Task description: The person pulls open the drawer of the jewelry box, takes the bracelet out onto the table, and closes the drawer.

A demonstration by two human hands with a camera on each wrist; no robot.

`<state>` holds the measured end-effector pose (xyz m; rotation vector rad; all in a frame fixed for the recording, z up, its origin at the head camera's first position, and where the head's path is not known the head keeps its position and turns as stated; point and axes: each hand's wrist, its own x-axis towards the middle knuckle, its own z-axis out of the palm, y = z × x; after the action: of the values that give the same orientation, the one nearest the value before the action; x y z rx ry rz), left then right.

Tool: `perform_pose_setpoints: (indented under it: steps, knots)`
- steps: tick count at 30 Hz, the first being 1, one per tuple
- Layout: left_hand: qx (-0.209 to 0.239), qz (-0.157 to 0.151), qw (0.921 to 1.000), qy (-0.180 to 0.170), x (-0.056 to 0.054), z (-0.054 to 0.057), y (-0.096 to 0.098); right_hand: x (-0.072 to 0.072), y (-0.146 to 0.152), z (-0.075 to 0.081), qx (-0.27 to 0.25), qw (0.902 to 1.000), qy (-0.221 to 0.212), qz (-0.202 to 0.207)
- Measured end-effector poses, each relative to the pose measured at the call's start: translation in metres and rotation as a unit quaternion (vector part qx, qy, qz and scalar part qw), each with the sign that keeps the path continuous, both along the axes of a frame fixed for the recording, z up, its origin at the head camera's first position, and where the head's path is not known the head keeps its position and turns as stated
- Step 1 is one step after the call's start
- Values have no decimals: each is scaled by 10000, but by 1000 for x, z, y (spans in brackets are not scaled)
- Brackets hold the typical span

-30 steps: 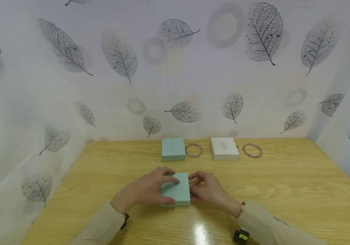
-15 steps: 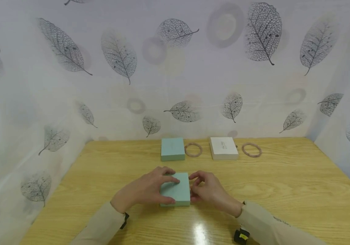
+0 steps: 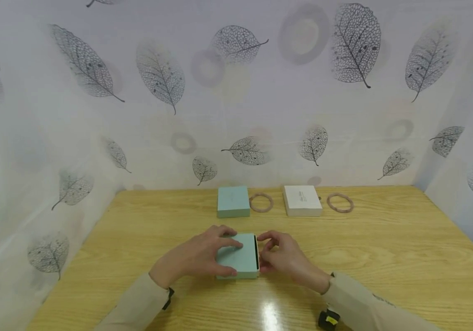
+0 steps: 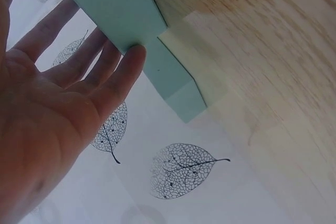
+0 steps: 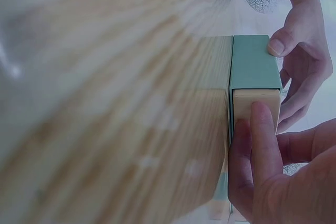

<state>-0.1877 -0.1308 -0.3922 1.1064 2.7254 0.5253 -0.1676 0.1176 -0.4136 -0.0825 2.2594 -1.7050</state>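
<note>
A mint-green drawer box (image 3: 246, 259) lies on the table between my hands. My left hand (image 3: 199, 253) grips its sleeve, thumb at the near side and fingers over the top. In the left wrist view, the same hand (image 4: 58, 87) has a digit against the green side. The cream drawer (image 5: 243, 104) juts a little from the sleeve's right end, and the head view shows a dark strip inside. My right hand (image 3: 288, 259) pinches at that end, its fingertips on the drawer's face in the right wrist view. Whatever the drawer contains is hidden.
Behind stand another blue-green box (image 3: 233, 202) and a white box (image 3: 302, 201). A pinkish bracelet (image 3: 261, 202) lies right of the blue-green box, and a second bracelet (image 3: 340, 202) right of the white one. A leaf-patterned backdrop (image 3: 236, 105) rises behind the wooden table (image 3: 385, 248).
My right hand has shifted slightly right, and the drawer has slid out a little, baring a dark strip. My left hand and the sleeve have stayed put.
</note>
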Motion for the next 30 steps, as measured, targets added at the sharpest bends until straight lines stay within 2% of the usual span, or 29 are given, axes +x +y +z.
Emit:
perform_pose_setpoints:
  steps: [30]
  knots:
    - [112,43,9999,-64,1,-1,-1,1,10,-1,-95,9999,-87,65]
